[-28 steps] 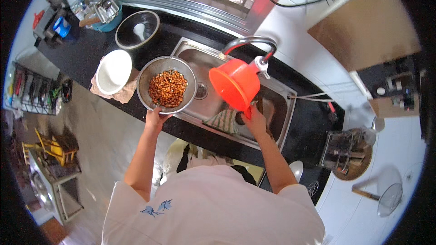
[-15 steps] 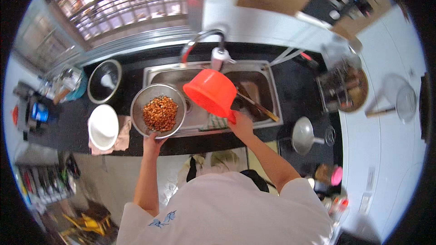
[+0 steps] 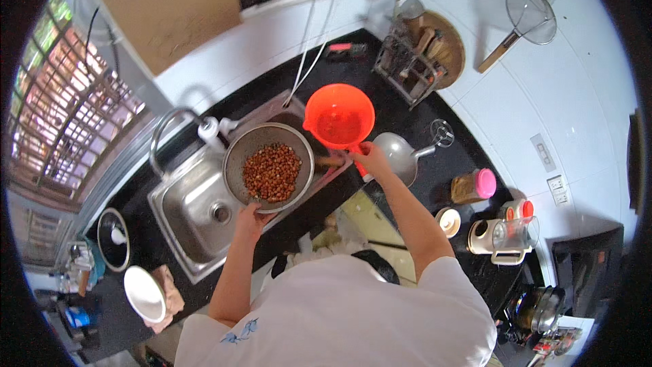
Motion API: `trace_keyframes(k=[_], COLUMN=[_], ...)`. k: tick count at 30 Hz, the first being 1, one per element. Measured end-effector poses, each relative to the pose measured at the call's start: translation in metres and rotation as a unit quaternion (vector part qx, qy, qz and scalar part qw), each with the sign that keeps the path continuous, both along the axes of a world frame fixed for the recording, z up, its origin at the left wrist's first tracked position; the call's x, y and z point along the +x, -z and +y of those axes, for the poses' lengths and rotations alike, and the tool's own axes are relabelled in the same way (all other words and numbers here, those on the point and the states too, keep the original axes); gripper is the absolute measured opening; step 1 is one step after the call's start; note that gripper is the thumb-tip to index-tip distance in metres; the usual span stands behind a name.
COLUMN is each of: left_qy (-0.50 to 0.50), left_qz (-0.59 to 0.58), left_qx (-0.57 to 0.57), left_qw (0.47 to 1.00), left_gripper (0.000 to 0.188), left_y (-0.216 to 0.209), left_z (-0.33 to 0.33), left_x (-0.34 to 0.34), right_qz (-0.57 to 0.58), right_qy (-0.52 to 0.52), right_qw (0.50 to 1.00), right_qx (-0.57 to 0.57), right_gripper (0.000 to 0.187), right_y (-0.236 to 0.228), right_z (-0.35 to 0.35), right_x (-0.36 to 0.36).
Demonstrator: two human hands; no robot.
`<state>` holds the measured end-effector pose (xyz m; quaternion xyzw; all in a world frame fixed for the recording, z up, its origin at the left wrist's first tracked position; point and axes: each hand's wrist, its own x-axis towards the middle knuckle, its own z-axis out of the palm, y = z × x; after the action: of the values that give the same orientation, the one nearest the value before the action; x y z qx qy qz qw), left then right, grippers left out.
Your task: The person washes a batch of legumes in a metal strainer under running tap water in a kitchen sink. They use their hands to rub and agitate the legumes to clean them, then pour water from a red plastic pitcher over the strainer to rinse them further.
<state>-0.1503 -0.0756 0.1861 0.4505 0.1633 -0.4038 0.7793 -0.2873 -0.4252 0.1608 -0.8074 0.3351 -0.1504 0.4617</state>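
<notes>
Leftmost, the left hand [image 3: 252, 216] grips the near rim of the bowl [image 3: 269, 167] of nuts, held over the sink [image 3: 178, 221]. Just right and slightly farther, the right hand [image 3: 370, 160] is closed on the handle of the red scoop [image 3: 339, 117], its mouth upward beside the bowl.
</notes>
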Motion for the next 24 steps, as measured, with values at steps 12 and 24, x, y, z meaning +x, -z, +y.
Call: trace_keyframes(k=[12, 24], left_qy=[0.025, 0.032], left_qz=[-0.041, -0.017], left_qx=[0.026, 0.019], left_qw=[0.998, 0.999], left_gripper=[0.041, 0.038], left_y=[-0.002, 0.001], left_z=[-0.183, -0.215], left_x=[0.018, 0.035], right_qz=[0.051, -0.015], right_qy=[0.047, 0.142], right_qw=[0.998, 0.909], right_qx=[-0.011, 0.391], right_gripper=[0.043, 0.066], right_y=[0.066, 0.076], right_z=[-0.173, -0.156], right_x=[0.076, 0.093])
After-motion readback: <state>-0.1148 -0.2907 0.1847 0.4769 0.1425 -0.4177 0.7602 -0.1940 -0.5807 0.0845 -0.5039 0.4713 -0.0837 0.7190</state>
